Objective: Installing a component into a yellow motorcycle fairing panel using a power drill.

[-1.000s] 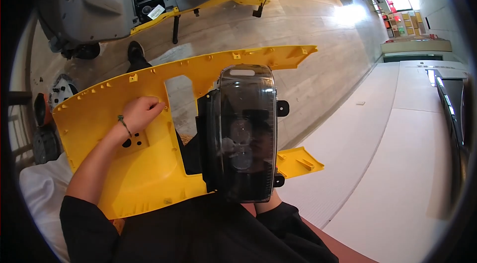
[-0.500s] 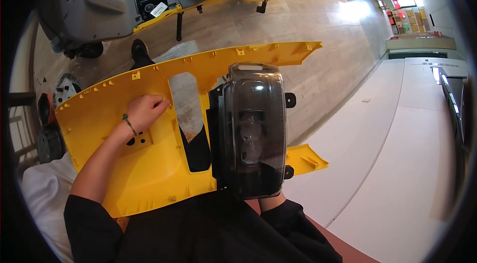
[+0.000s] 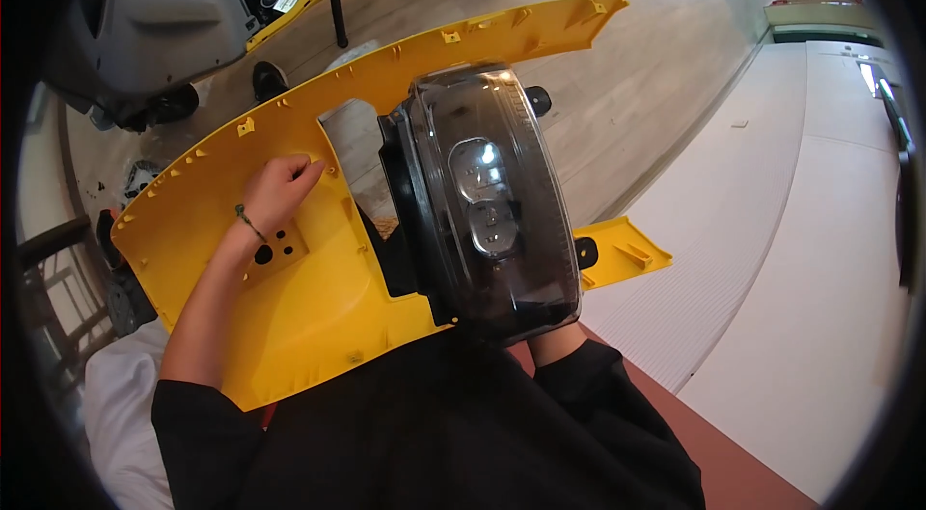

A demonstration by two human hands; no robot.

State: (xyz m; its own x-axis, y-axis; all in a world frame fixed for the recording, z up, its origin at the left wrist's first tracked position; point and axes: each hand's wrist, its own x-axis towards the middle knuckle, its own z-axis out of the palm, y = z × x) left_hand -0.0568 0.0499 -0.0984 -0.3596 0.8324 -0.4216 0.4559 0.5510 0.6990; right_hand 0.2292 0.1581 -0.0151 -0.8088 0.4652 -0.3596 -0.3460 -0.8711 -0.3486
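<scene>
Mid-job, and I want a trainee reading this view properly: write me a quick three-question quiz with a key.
1. Multiple choice: what colour is the fairing panel beneath the left grip?
A) grey
B) yellow
C) white

2. True or false: the headlight assembly hides the right grip from this view.

3. Short answer: what vehicle stands at the upper left of the picture?

Key: 1. B. 2. True; the right forearm disappears behind it. 3. A scooter.
</scene>
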